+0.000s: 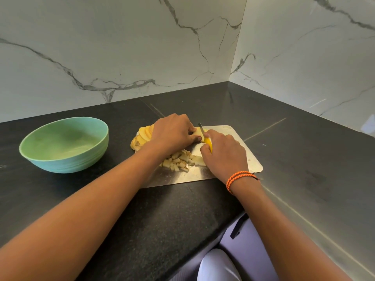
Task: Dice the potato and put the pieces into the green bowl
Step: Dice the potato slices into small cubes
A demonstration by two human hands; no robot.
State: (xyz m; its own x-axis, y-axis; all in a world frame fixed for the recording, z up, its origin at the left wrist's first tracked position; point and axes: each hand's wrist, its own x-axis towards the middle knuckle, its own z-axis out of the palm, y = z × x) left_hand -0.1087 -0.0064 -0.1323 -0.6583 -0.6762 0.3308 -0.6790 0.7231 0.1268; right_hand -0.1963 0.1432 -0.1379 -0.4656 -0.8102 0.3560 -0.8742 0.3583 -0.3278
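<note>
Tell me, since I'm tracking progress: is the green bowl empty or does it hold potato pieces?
Empty. The green bowl shows only its bare inside; the diced pieces lie on the cutting board.

Nothing here can be read: no lettering, label, brand mark or number shows anywhere I look.
</note>
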